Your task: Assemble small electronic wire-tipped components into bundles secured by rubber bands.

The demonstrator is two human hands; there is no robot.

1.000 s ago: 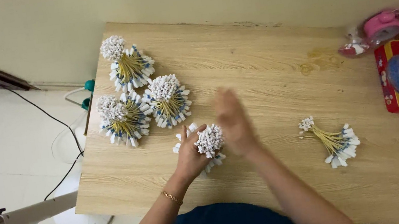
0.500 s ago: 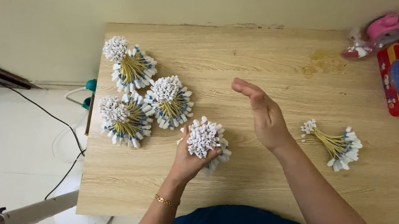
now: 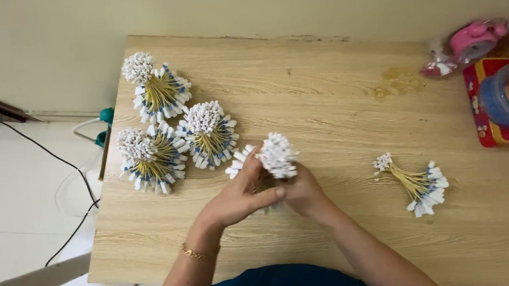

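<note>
The right hand (image 3: 304,194), raised open half a second ago, now joins the left hand (image 3: 236,199); both grips close around the white-tipped bundle (image 3: 277,155) near the tabletop (image 3: 326,87) middle.

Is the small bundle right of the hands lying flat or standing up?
Lying flat: the small bundle rests on its side on the table, yellow stems fanned out.

Bundle of white-tipped, yellow-stemmed tags (image 3: 276,155), fanned into a round tuft, tips upward, clasped between both hands above the wooden table's near middle.
</note>
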